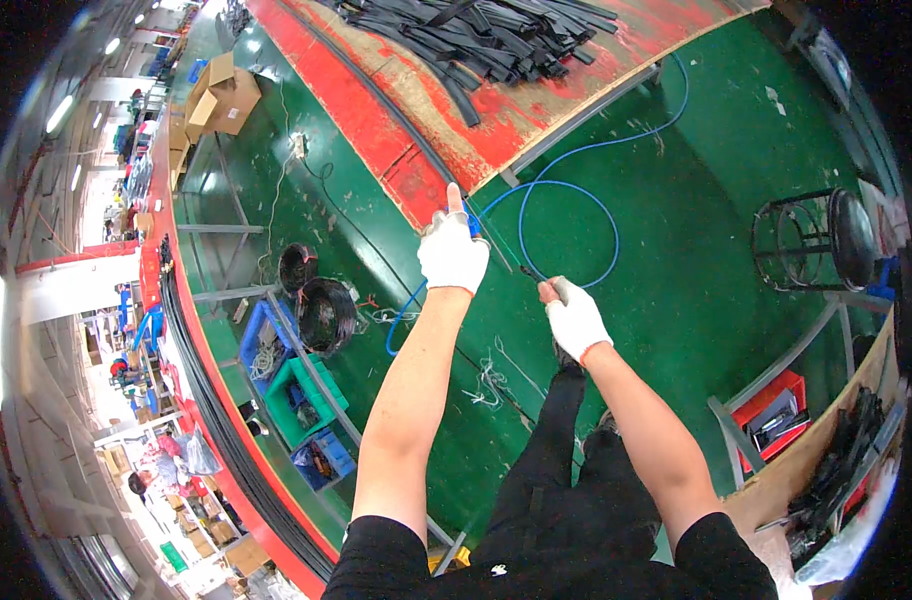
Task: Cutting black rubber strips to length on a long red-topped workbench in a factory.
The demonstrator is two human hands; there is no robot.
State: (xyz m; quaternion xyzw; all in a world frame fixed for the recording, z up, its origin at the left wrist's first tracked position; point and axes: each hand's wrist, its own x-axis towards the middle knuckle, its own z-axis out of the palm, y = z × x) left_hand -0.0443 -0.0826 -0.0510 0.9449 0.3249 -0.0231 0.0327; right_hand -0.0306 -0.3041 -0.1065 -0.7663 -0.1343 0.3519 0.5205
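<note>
My left hand, in a white glove with bare fingertips, is closed at the corner of the red bench. Its thumb lies along the near end of a long black tube. Beside its fingers shows a blue piece, mostly hidden, its kind unclear; a thin rod juts out below. Lower and to the right, my right hand, gloved the same way, pinches the dark end of a thin cord. This cord stretches up toward the left hand.
A pile of black strips covers part of the red bench. A blue hose loops across the green floor. On the left are crates and black coils; a round stool stands right.
</note>
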